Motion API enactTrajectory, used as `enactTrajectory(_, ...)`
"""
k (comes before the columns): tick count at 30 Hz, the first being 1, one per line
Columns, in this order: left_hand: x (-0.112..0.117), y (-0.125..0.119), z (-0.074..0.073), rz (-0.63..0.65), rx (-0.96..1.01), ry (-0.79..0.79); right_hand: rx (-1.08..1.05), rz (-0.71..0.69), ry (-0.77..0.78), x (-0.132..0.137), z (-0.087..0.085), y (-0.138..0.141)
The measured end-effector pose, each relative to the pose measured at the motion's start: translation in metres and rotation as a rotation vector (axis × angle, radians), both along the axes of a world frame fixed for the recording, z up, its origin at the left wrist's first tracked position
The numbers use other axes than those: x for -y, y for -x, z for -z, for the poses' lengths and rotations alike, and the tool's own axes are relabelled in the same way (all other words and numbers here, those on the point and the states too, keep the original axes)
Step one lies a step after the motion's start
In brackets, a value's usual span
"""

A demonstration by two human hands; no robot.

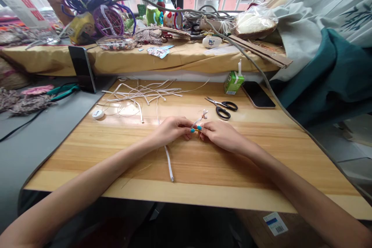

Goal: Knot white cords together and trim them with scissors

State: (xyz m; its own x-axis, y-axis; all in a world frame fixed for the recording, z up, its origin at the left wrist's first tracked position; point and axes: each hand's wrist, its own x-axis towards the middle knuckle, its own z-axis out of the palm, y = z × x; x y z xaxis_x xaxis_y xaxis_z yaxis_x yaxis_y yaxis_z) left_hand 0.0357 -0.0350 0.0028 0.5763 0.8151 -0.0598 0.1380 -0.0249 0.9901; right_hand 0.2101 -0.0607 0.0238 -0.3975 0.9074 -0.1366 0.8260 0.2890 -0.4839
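My left hand (171,130) and my right hand (222,135) meet fingertip to fingertip over the middle of the wooden table (261,155). Both are closed in a pinch on a white strip (169,164). The strip's short knotted end (203,115) sticks up between the fingers, and its long tail trails down toward the front edge. The nails are painted blue.
A loose pile of white strips (142,95) lies at the back left with a small white spool (98,114). Black-handled scissors (222,107), a green juice carton (233,82) and a phone (258,95) sit behind my right hand. A cluttered shelf (180,60) runs along the back.
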Motion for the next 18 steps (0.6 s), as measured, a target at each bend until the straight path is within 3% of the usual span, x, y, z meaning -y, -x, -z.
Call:
enactTrajectory(12,-0.006,0.001,0.003,-0.107,-0.052,0.048,-0.067,-0.014,-0.031,-0.001,0.001,-0.003)
enactTrajectory(15,-0.012,0.009,0.003,-0.163,-0.071,0.036,-0.097,0.039,-0.053,-0.005,-0.002,-0.011)
enactTrajectory(18,-0.012,0.012,-0.002,-0.132,-0.169,-0.099,-0.232,0.162,-0.153,-0.01,-0.005,-0.018)
